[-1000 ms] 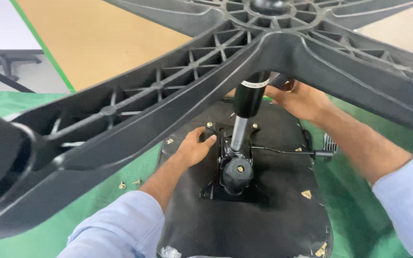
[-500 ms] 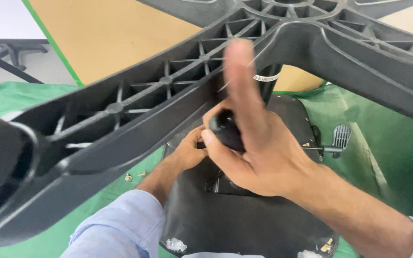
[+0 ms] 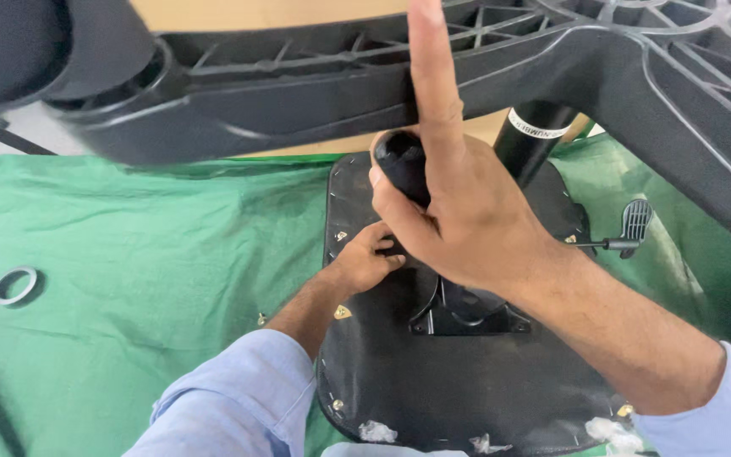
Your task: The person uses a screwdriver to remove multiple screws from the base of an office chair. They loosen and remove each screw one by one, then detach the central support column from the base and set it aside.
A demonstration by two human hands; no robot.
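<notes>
The right hand (image 3: 467,220) is raised close to the camera, index finger straight up against the black ribbed plastic chair base (image 3: 365,76), the other fingers curled around a rounded black object (image 3: 401,162) (what it is cannot be told). The left hand (image 3: 364,261) lies flat, fingers spread, on the upturned black seat underside (image 3: 433,381), just left of the black metal mechanism plate (image 3: 467,313) at its middle. A black gas-lift cylinder (image 3: 535,135) rises from there to the base. The seat rests on a green cloth (image 3: 154,245); a grey ring (image 3: 15,284) lies near its left edge, a lever paddle (image 3: 636,218) juts right. This looks like fitting work at the column; steadying the seat seems the next need.
</notes>
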